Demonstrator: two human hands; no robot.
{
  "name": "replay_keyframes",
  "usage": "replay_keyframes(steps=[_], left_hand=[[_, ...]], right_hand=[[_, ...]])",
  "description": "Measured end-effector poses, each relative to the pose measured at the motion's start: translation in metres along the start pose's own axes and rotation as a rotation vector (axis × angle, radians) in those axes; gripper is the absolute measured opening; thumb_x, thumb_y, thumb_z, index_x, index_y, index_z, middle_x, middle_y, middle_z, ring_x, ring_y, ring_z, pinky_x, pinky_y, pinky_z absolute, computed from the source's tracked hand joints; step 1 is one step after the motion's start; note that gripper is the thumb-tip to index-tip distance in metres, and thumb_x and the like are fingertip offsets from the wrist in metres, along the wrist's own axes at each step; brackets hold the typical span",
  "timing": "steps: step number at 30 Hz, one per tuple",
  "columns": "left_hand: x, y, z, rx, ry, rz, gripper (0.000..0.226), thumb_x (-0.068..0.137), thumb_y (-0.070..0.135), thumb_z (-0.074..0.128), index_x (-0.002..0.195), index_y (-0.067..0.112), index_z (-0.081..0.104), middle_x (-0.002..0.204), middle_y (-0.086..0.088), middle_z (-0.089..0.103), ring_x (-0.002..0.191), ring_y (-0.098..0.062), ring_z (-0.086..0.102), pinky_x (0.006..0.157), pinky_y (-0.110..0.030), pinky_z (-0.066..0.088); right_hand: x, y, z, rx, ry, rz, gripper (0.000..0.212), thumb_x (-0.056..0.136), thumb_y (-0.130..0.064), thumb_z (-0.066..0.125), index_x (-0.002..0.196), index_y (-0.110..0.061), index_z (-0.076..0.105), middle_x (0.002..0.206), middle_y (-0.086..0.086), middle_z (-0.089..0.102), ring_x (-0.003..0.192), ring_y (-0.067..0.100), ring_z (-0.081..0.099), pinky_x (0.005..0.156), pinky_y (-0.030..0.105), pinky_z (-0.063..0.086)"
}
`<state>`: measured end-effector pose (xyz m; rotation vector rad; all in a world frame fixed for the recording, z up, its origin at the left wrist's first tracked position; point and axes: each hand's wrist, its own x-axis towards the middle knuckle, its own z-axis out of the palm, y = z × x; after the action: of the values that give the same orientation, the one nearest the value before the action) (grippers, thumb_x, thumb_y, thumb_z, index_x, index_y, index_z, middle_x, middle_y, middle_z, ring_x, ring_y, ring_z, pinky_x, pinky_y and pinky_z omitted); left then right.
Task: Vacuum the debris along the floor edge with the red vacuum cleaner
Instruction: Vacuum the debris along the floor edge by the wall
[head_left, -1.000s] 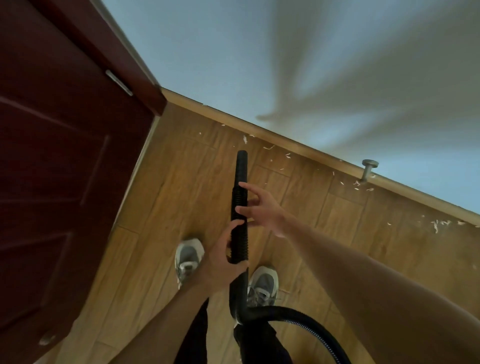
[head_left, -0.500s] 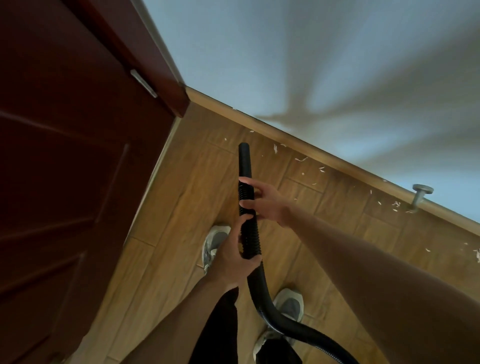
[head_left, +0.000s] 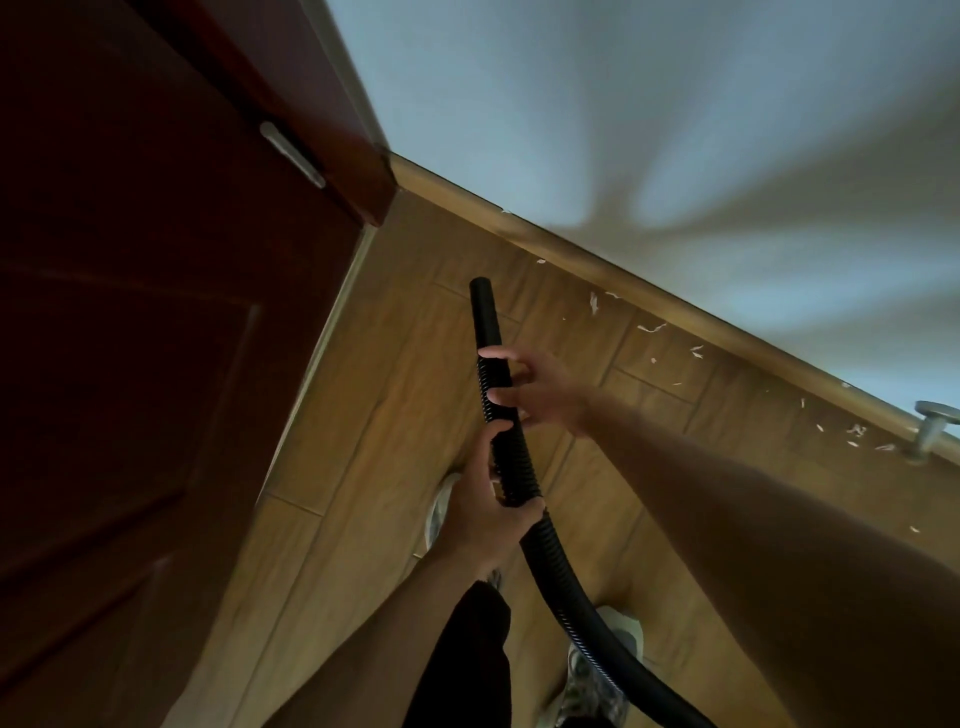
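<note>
From the head view, a black vacuum hose (head_left: 550, 566) rises from the lower right of the picture and ends in a smooth nozzle end (head_left: 480, 299) held above the wooden floor (head_left: 395, 395), pointing toward the corner. The left hand (head_left: 480, 514) is wrapped firmly round the ribbed part of the hose. The right hand (head_left: 543, 389) sits just above it, its fingers curled loosely over the hose where the ribs meet the smooth tube.

The debris (head_left: 650, 328), pale scraps and flakes, lies scattered along the foot of the skirting board (head_left: 571, 249), to the right of the nozzle end and apart from it. More scraps gather near a metal door stop (head_left: 932, 428) that juts out from the skirting board at the far right.

A dark red door (head_left: 156, 364) fills the left side, its edge close to the corner and carrying a small metal plate (head_left: 292, 155). The pale wall (head_left: 623, 130) rises behind the skirting board. Two light shoes (head_left: 597, 686) stand on the floor below the hands, one partly hidden by the left hand and forearm.
</note>
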<state>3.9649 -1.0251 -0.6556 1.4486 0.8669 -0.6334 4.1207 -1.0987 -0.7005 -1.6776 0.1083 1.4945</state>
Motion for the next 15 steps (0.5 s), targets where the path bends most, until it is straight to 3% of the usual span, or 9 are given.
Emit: replay_keyframes(steps=[5,10,15], left_hand=[[0.015,-0.002,-0.007,0.014,-0.008,0.001,0.076,0.077,0.011,0.076,0.134,0.047,0.04,0.128,0.014,0.051,0.12,-0.004,0.05,0.094,-0.044,0.056],[0.026,-0.004,-0.013,-0.029,-0.023,-0.02,0.075,0.076,0.01,0.076,0.127,0.053,0.042,0.123,0.018,0.052,0.116,-0.002,0.051,0.083,-0.027,0.056],[0.032,0.002,-0.012,-0.044,-0.045,-0.041,0.076,0.076,0.008,0.077,0.128,0.053,0.042,0.119,0.012,0.056,0.111,-0.007,0.056,0.086,-0.037,0.059]], right_hand=[[0.018,0.003,0.0,0.043,-0.007,0.038,0.052,0.094,-0.008,0.064,0.139,-0.031,0.049,0.118,0.008,0.059,0.096,0.021,0.068,0.069,0.035,0.062],[0.03,0.003,0.0,0.081,0.0,0.052,0.052,0.094,-0.008,0.063,0.139,-0.03,0.051,0.111,0.004,0.059,0.091,0.017,0.068,0.062,0.029,0.061],[0.03,0.007,-0.005,0.107,0.046,0.014,0.05,0.094,-0.008,0.064,0.137,-0.031,0.052,0.11,0.005,0.06,0.092,0.02,0.069,0.068,0.033,0.062]])
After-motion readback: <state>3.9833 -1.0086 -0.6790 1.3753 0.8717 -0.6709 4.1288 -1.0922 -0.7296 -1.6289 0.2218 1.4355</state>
